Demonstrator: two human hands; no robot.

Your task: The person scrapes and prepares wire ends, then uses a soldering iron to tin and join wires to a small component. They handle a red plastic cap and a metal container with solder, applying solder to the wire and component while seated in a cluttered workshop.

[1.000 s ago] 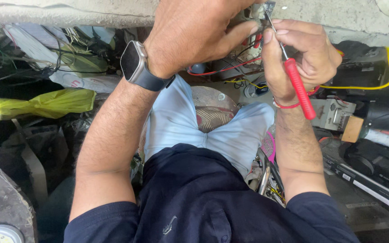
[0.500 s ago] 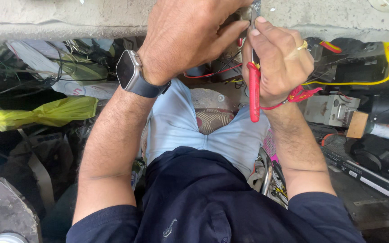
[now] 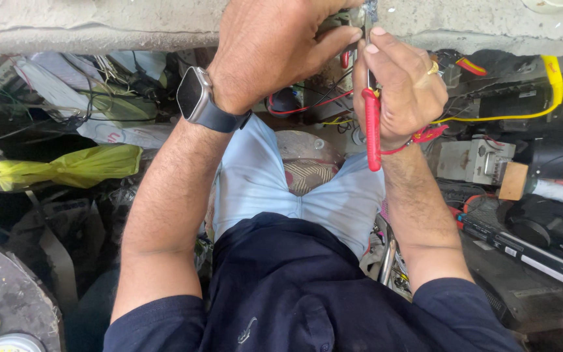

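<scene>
My right hand [image 3: 404, 86] grips a red-handled hand tool [image 3: 372, 129], its handle hanging down below the fist and its metal tip pointing up toward the grey concrete ledge [image 3: 99, 26]. My left hand [image 3: 275, 45], with a dark smartwatch [image 3: 195, 98] on the wrist, is closed around a small part at the ledge's edge, right beside the tool's tip. The part itself is mostly hidden by my fingers. Red and black wires [image 3: 307, 104] hang just below both hands.
Under the ledge lies clutter: a yellow plastic bag [image 3: 66, 166] at the left, a yellow cable [image 3: 542, 98] and grey boxes [image 3: 474, 160] at the right, dark equipment cases [image 3: 542, 254] lower right, a round dark lid [image 3: 1, 293] lower left.
My right hand has turned the red-handled tool from slanted to nearly upright and brought it left, close against my left hand at the ledge. My left hand stays in place.
</scene>
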